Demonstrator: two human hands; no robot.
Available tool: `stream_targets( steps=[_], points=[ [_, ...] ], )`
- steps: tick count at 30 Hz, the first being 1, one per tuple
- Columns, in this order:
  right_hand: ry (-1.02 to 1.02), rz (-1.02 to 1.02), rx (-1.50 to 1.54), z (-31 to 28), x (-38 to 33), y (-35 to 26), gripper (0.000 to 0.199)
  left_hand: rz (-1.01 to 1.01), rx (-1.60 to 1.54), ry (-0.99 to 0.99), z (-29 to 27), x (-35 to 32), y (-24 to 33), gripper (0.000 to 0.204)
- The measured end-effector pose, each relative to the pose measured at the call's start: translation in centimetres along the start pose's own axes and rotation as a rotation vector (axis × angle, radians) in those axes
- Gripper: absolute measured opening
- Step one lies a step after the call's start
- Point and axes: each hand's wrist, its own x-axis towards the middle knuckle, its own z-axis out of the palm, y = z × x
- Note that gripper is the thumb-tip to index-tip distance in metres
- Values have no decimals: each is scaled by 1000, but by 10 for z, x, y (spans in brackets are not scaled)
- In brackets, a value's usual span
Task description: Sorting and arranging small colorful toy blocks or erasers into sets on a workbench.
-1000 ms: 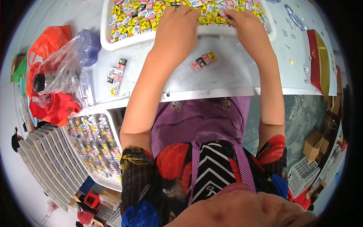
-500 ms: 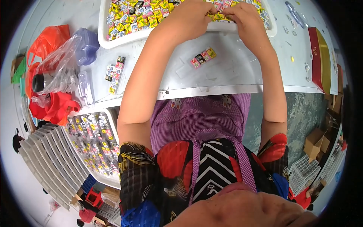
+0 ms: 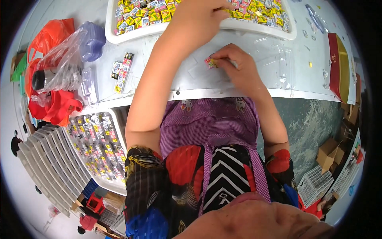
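White worktable [image 3: 159,85] all around, with red plastic bags [image 3: 51,107] far left and a short row of small cubes [image 3: 121,71] beside them. Left hand [image 3: 199,14] sits in the white tray [image 3: 131,36] of colourful cubes, grip hidden. Right hand [image 3: 234,67] pinches a pink-yellow cube [image 3: 209,62] over the clear blister sheet [image 3: 274,59].

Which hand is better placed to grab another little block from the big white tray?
Probably the left hand: it already reaches into the white tray of small colourful blocks. The right hand is down on the table, busy pinching a pink block.
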Motion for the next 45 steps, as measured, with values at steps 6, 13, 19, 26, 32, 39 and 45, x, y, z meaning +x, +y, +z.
stream_targets(
  steps=[6, 13, 19, 26, 32, 39, 45],
  points=[
    [8, -276, -313, 22, 7, 19, 11, -606, -516, -72, -9, -87, -22, 23],
    [74, -367, -539, 33, 5, 26, 11, -970, -755, -50, 3, -127, -6, 20],
    [77, -332, -550, 29, 4, 25, 11, -619, -212, -94, 19, -129, 4, 12],
    [208, -417, -519, 10, 11, 16, 16, -692, -122, -219, 20, -128, 8, 10],
    [387, -576, -727, -57, 72, -9, 16, -625, -14, -211, 22, -127, 12, 12],
    [161, -459, -695, -23, 125, -44, 16, -713, -263, -83, 18, -137, 6, 15],
    [-1, -503, -893, -22, 164, -15, 15, -731, -386, 22, 7, -145, -5, 19]
  ],
)
